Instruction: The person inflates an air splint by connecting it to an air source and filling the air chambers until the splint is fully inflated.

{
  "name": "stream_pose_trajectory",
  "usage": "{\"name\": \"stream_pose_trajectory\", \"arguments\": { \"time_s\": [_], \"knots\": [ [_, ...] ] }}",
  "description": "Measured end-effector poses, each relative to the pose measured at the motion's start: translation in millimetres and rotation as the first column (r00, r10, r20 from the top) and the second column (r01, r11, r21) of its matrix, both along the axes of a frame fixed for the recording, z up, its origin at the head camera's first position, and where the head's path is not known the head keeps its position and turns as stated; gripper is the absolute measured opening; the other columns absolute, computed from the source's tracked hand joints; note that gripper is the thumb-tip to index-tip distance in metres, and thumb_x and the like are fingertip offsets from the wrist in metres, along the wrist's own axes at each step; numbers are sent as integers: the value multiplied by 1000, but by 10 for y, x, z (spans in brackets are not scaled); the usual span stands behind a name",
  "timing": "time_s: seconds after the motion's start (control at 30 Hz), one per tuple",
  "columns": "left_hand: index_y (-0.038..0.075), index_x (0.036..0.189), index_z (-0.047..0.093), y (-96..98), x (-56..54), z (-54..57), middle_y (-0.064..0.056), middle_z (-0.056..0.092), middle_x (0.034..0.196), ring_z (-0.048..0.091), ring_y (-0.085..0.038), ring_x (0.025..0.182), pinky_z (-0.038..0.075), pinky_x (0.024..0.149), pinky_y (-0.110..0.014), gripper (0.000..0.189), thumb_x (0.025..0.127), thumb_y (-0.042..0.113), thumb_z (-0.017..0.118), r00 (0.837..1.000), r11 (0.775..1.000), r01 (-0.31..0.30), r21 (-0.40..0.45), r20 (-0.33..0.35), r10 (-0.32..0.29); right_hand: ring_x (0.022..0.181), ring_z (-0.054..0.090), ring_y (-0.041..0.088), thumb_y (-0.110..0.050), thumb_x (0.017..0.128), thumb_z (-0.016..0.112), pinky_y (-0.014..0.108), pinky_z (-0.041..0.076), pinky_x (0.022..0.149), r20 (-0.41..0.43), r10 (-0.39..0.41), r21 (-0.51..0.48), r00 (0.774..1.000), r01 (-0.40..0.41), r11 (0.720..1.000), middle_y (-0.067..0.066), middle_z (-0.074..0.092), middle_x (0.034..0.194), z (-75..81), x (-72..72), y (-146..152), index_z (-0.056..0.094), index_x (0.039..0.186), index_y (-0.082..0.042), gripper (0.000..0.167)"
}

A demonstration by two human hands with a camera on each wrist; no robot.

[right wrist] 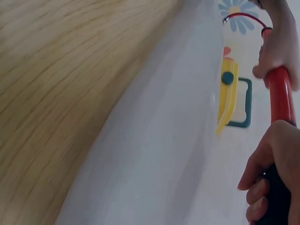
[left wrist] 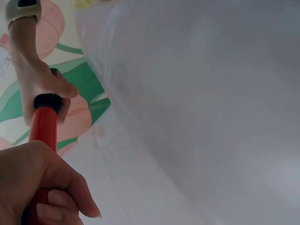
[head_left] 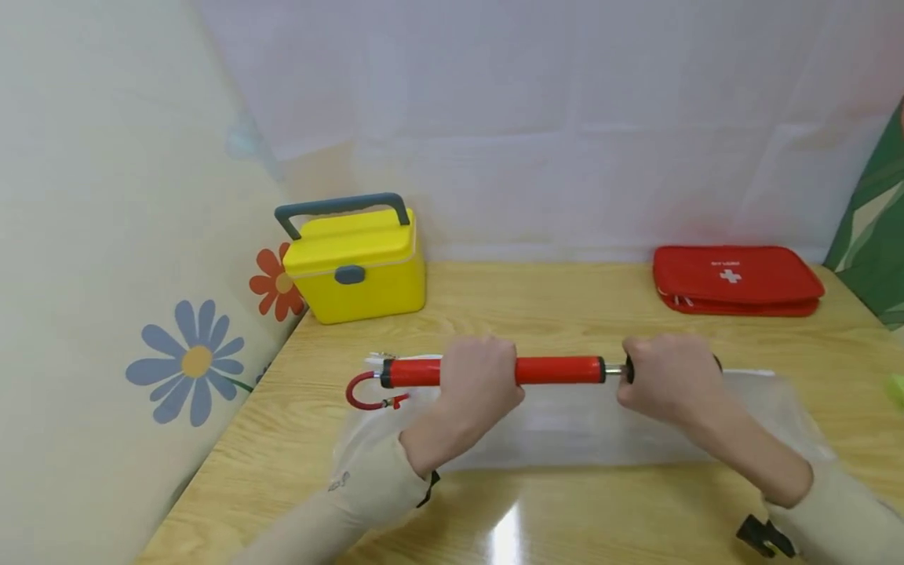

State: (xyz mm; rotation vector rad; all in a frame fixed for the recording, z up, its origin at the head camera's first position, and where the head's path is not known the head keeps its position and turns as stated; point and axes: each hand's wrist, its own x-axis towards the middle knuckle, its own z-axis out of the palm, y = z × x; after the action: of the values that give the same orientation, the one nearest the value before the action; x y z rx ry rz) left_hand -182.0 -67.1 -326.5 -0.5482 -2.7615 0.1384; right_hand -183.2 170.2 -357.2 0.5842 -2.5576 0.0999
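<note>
A red hand pump (head_left: pixel 561 369) lies level across the middle of the head view, above a translucent plastic bag (head_left: pixel 565 431). My left hand (head_left: pixel 482 377) grips its red barrel. My right hand (head_left: pixel 671 377) holds the black handle at the right end, where a short length of silver rod shows between barrel and handle. From the barrel's left end curls a red hose (head_left: pixel 360 392) with a small fitting at its tip. In the right wrist view, dark grip (right wrist: pixel 276 199) shows under the curled right fingers. The left wrist view shows the left fingers wrapped round the barrel (left wrist: pixel 43 125).
A yellow box (head_left: pixel 360 275) with a grey carrying handle stands at the back left of the wooden table (head_left: pixel 537 306). At the back right lies a red pouch (head_left: pixel 749 278) with a white cross. Flower-patterned cloth hangs on the left, plain white cloth behind.
</note>
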Motion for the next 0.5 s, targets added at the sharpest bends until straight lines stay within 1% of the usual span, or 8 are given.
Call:
{"name": "stream_pose_trajectory", "arguments": {
  "time_s": [0.1,0.2,0.27,0.3,0.33,0.4,0.43,0.5],
  "knots": [
    [15,65,64,108,30,-69,4,46,50,43,-14,43,35,36,-28,24,73,32,78,1000,1000,-24,4,6,24,40,29,11,-17,62,70,27,22,39,26,7,24,1000,-8,1000,-6,29,45,1,4,-159,43,55,-16,28],
    [15,63,62,150,60,-113,4,46,50,44,-14,43,36,36,-29,26,73,33,78,999,999,-36,4,18,36,39,33,12,-22,61,73,27,28,38,42,25,39,999,-27,999,-5,35,46,-16,11,-300,50,59,-14,25],
    [15,62,61,145,77,-128,3,45,50,43,-14,43,36,36,-29,27,73,33,77,999,1000,-27,-2,30,27,40,35,11,-23,62,74,26,30,38,49,45,50,998,-48,998,-5,37,47,-29,9,-337,54,63,-13,23],
    [14,63,61,128,77,-128,3,45,50,43,-14,43,36,37,-28,26,74,32,76,999,1000,-12,-4,39,13,40,35,11,-22,62,73,26,31,38,53,54,49,997,-56,997,-5,38,47,-35,-1,-328,54,64,-13,22],
    [14,62,60,99,62,-129,3,44,50,42,-14,42,36,37,-27,25,74,30,75,999,1000,4,-2,41,-4,41,35,11,-21,62,72,26,31,38,56,65,39,996,-67,997,-6,38,48,-40,-19,-300,54,65,-14,20],
    [14,60,58,9,18,-115,4,40,50,41,-13,41,35,37,-27,24,73,26,73,999,1000,17,3,43,-17,42,35,11,-17,63,70,28,30,38,69,76,12,995,-77,997,-6,38,49,-39,-75,-179,52,66,-14,19],
    [14,58,56,-50,-9,-104,4,38,49,40,-13,41,34,36,-26,24,72,25,72,999,1000,13,7,43,-13,42,35,12,-15,63,69,29,29,38,70,73,-4,995,-73,997,-6,38,49,-37,-113,-89,50,66,-15,19],
    [14,55,53,-184,-62,-74,4,35,48,39,-14,41,33,36,-26,26,71,22,71,999,1000,-21,17,42,20,44,35,13,-12,64,68,30,28,39,84,46,-31,995,-44,999,-6,37,50,-27,-190,130,47,66,-15,21]
  ]
}}
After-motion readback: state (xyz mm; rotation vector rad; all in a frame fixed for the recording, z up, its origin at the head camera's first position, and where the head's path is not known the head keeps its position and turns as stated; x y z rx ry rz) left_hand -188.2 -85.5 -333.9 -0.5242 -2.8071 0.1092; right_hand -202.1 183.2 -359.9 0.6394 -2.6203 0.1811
